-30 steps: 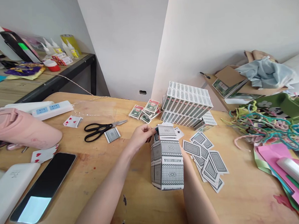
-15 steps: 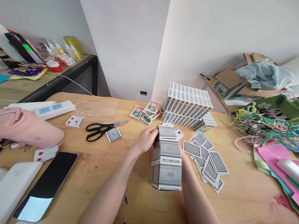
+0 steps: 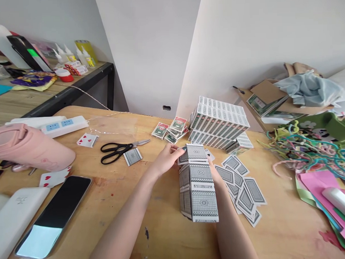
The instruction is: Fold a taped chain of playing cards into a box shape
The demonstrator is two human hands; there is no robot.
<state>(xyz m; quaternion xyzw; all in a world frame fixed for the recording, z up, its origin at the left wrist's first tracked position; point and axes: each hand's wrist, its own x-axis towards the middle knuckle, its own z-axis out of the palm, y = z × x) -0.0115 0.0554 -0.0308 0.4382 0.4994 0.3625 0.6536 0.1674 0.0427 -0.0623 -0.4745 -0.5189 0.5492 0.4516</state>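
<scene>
The curved playing-card structure (image 3: 202, 173) is between the forearms, above the near part of the wooden counter (image 3: 162, 239). The work in hand looks like setting or pressing a card section at its far end: the left hand (image 3: 169, 158) is nearly closed, thumb over the upper left edge. The right hand (image 3: 215, 169) is mostly hidden behind the structure, so its opening and grip cannot be told. Any further pressing would seem to call for light, even pressure with support behind, lest the folded panels buckle.

card structure (image 3: 203, 202); grey patterned panels, white edges; hollow or solid unclear; lengthwise over wooden table (image 3: 162, 239)
</scene>
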